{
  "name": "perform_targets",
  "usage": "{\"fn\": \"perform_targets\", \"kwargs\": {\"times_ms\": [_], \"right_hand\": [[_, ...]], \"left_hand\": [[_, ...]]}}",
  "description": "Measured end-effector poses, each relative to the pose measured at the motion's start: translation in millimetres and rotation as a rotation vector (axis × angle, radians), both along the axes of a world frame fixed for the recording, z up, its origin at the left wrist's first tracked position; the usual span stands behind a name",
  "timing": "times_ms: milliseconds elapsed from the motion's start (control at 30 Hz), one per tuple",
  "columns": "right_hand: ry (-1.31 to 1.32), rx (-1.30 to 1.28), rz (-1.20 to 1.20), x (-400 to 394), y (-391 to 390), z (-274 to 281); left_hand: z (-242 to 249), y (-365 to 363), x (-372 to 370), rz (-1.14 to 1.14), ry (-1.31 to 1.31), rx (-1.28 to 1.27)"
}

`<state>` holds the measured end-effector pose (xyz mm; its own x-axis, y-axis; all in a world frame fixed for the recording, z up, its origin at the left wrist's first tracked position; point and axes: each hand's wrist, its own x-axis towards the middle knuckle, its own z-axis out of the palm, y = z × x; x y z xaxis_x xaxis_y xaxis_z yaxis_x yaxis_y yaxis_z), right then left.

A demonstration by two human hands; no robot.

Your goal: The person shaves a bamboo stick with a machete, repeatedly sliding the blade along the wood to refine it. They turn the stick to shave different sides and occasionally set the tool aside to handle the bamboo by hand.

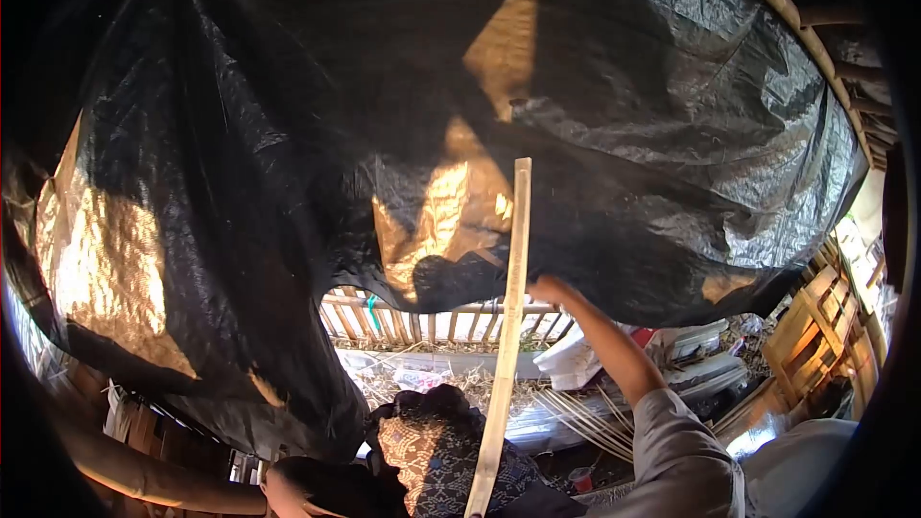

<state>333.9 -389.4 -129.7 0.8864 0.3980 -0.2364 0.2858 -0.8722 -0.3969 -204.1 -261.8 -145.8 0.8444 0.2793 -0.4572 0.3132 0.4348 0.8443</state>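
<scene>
A long, pale strip of split bamboo (511, 326) rises nearly upright from the bottom edge through the middle of the view, leaning slightly right at its top. My right hand (552, 290) reaches forward from a grey sleeve (676, 441), its fingers closed right at the strip's right edge. A thin dark shape shows just left of the strip at that height; I cannot tell whether it is in my hand. My left hand is out of view. Beside the strip's lower part is brown patterned cloth (408, 456) with a black ruffled edge.
A large black tarp (614, 134) hangs across the front, patched with sunlight. Below it run bamboo slats (451, 326) and straw. Thin bamboo strips (585, 417), a white container (568, 360), a red cup (580, 478) and a wooden lattice (815, 326) lie to the right.
</scene>
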Motion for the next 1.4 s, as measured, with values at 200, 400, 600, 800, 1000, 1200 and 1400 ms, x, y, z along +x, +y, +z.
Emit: {"fn": "perform_targets", "kwargs": {"times_ms": [200,400,600,800,1000,1200,1400], "right_hand": [[0.495,0.453,0.468,-71,-69,-194],[0.846,-0.289,0.040,-184,-66,-249],[0.936,0.078,0.055,-212,-116,-242],[1.217,0.149,-0.139,-226,-132,-244],[1.310,1.088,-0.692,-286,-128,-175],[1.252,1.595,-0.867,-292,-128,-156],[1.069,2.297,-1.057,-318,-108,-139]], "left_hand": [[39,0,3,0.044,0.043,-0.133],[37,-3,3,0.131,0.099,-0.191],[38,3,7,0.080,0.000,-0.190],[46,-1,-3,0.196,-0.026,0.121],[109,35,7,-0.068,-0.236,0.276],[141,67,29,0.033,-0.287,0.609],[133,74,41,-0.015,-0.291,0.585]]}}
